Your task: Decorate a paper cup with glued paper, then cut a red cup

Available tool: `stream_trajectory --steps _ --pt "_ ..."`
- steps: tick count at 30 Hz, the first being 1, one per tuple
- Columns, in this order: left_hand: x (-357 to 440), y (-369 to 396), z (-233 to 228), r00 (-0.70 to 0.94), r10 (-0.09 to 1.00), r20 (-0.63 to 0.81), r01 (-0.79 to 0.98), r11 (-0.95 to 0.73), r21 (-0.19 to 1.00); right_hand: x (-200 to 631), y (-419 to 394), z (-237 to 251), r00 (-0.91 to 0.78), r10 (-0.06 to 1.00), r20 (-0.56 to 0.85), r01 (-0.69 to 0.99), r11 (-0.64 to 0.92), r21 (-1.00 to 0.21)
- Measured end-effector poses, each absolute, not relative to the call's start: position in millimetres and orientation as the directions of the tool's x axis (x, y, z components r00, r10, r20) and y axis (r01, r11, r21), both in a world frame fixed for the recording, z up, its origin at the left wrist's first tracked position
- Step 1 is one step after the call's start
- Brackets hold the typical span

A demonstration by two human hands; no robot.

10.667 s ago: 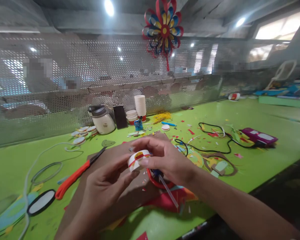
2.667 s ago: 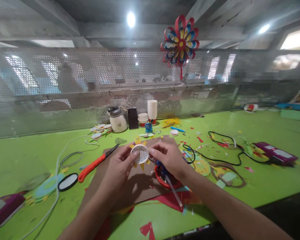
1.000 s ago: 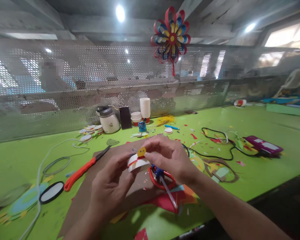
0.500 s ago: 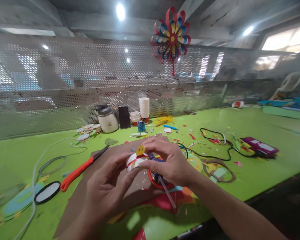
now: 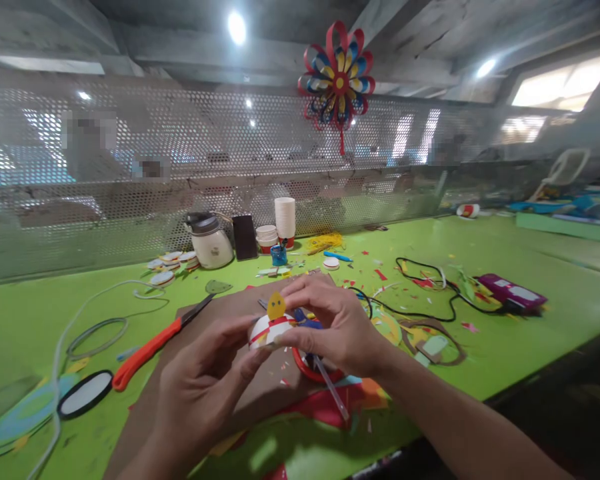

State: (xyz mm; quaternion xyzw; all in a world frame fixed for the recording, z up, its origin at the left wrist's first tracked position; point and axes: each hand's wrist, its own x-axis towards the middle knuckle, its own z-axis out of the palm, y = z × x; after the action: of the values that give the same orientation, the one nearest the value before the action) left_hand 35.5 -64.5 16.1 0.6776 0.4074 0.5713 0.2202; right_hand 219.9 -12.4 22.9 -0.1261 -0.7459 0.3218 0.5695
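Both hands [image 5: 260, 353] grip paper cup [image 5: 266, 331]; lettering unreadable

A paper-craft workshop; a long green table [image 5: 530, 293] runs along a perforated metal screen [image 5: 130, 167], strewn with coloured paper scraps [image 5: 380, 273]; orange-handled scissors [image 5: 150, 347] lie towards its left edge; a stack of paper cups [image 5: 285, 217] stands at the far edge; a finished paper pinwheel [image 5: 336, 83] hangs on the screen above.

– What hangs at the top centre?
– A paper pinwheel [image 5: 337, 64].
– And at middle left?
– Orange-handled scissors [image 5: 153, 345] on the green table [image 5: 530, 333]; a white jug [image 5: 209, 241] and stacked cups [image 5: 285, 217] stand further back.
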Motion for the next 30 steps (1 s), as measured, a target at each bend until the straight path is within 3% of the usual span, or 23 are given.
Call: stream_trajectory --steps 8,14,21,30 --pt "37.8 -64.8 15.8 -0.054 0.841 0.539 0.279 -0.506 0.817 219.0 -10.5 21.0 -0.339 0.606 0.720 -0.209 0.697 -0.686" --pt "34.7 -59.5 17.1 0.029 0.857 0.515 0.269 -0.503 0.821 216.3 -11.8 21.1 -0.330 0.652 0.683 -0.234 0.644 -0.728" --pt "32.7 -58.1 14.2 0.010 0.872 0.489 0.237 -0.477 0.846 211.5 -13.0 21.3 -0.359 0.732 0.579 -0.296 0.499 -0.814" --pt "39.7 -59.3 15.8 -0.065 0.910 0.408 0.209 -0.388 0.898 211.1 -14.5 21.9 -0.349 0.755 0.556 -0.250 0.497 -0.831"
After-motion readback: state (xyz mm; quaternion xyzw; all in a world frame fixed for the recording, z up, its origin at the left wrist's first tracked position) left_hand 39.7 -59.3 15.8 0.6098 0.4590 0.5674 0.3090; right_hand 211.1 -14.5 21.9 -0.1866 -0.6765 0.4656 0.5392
